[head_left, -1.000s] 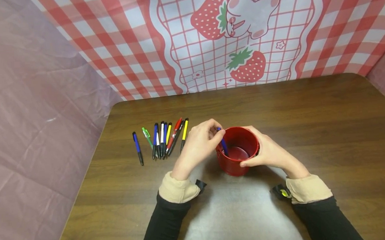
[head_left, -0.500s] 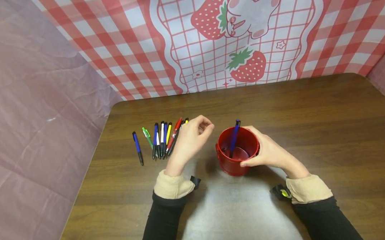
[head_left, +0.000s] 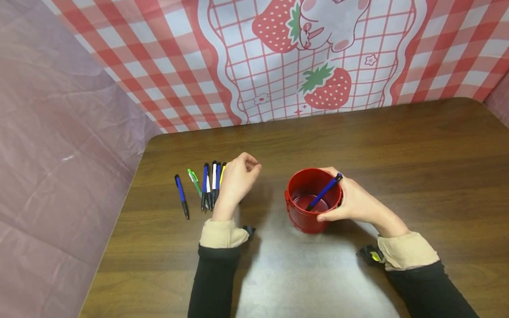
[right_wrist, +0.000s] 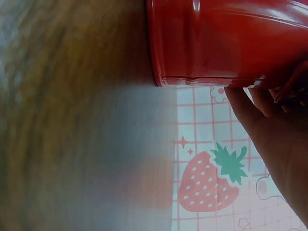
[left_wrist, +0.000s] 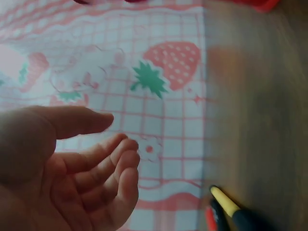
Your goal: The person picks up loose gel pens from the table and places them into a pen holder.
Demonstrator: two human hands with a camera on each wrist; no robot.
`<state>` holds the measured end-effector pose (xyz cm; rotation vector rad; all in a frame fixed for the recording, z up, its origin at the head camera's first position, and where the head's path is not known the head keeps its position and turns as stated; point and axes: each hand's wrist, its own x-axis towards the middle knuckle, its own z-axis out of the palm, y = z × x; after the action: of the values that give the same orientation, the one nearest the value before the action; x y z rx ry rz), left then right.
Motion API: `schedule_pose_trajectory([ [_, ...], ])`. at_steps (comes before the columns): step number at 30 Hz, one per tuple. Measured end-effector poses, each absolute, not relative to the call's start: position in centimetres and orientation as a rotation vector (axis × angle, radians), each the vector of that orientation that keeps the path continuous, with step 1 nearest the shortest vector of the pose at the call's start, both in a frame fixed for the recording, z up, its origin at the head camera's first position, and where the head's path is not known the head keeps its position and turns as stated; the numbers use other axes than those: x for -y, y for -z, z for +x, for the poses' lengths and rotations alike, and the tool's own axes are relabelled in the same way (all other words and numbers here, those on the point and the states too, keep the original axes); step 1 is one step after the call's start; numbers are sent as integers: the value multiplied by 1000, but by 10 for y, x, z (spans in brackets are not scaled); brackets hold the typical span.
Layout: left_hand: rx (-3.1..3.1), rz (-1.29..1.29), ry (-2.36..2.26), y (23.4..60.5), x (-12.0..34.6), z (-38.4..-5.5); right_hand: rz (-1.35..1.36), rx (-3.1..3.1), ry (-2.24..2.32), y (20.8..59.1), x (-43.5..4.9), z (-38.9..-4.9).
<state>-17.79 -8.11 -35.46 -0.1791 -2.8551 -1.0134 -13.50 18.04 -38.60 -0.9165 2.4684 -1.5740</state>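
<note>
A red bucket (head_left: 299,219) stands on the table, and a blue pen (head_left: 325,191) leans inside it against the right rim. My right hand (head_left: 360,199) grips the bucket's right side, thumb at the front. In the right wrist view, the bucket (right_wrist: 226,43) fills the top, with fingers behind it. My left hand (head_left: 236,182) is over the right end of a group of pens (head_left: 208,187), hiding some of them. In the left wrist view, the left hand (left_wrist: 86,168) has loosely bent fingers, thumb apart, and holds nothing. A yellow pen (left_wrist: 225,201) lies below it.
A single blue pen (head_left: 181,195) and a green pen (head_left: 194,178) lie at the left of the group. The wooden table (head_left: 390,143) meets a red-and-white strawberry cloth (head_left: 272,73) at the back. A pink cloth (head_left: 59,186) hangs on the left.
My left hand let go of the blue pen in the bucket and moved left over the pens. The pen tipped over to the right rim. My right hand stayed on the bucket.
</note>
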Motion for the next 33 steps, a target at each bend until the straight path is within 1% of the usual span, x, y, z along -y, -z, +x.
schedule_pose_trajectory([
  [2,2873,-140,980,360,83,-182,-915,-2463,1578,394,-183,-139],
  [10,2945,-11,675,379,90,-202,-925,-2459,1589,396,-184,-140],
  [18,3055,14,481,386,89,-216,-865,-2408,1619,396,-183,-140],
  [26,3131,63,450,392,86,-218,-916,-2411,1613,395,-183,-141],
  [33,3101,39,440,395,83,-216,-923,-2419,1611,396,-183,-141],
])
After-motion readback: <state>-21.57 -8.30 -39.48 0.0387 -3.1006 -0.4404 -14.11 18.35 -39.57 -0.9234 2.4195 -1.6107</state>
